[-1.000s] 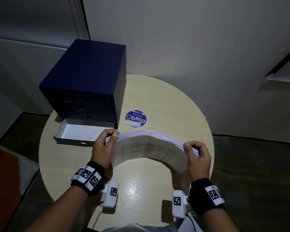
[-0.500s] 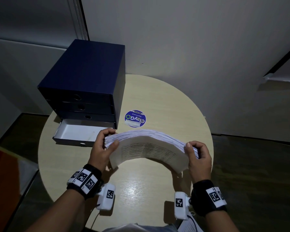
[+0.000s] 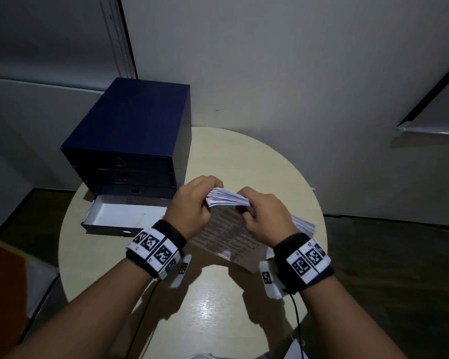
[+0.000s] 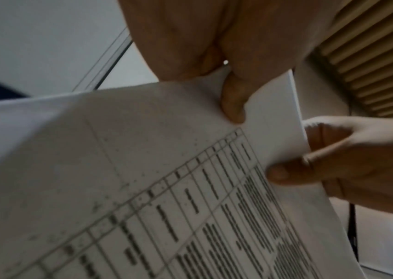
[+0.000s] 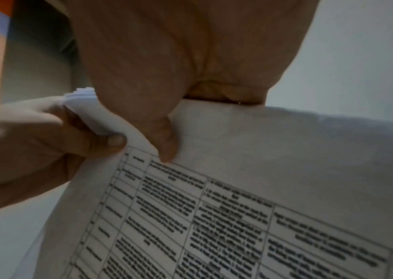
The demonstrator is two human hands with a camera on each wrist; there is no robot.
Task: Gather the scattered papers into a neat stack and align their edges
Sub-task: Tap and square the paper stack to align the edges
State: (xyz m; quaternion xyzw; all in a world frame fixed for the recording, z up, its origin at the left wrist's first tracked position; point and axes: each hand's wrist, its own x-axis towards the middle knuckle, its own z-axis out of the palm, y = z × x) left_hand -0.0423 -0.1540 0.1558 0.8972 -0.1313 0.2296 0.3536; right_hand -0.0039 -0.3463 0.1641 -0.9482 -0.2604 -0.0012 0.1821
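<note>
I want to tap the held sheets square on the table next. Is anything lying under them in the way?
Nothing visible: the round beige table below the white printed paper stack, pinched by left hand and right hand, looks bare; the open navy drawer sits left.

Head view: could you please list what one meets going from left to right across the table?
Open bottom drawer → left hand → stack of papers → right hand

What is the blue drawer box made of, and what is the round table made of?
The drawer box looks like matte dark blue cardboard or thin board: flat, sharp-edged panels, a white inside and punched finger holes. The round table looks like pale wood or laminate with a smooth, slightly glossy finish, since light glints off it.
</note>
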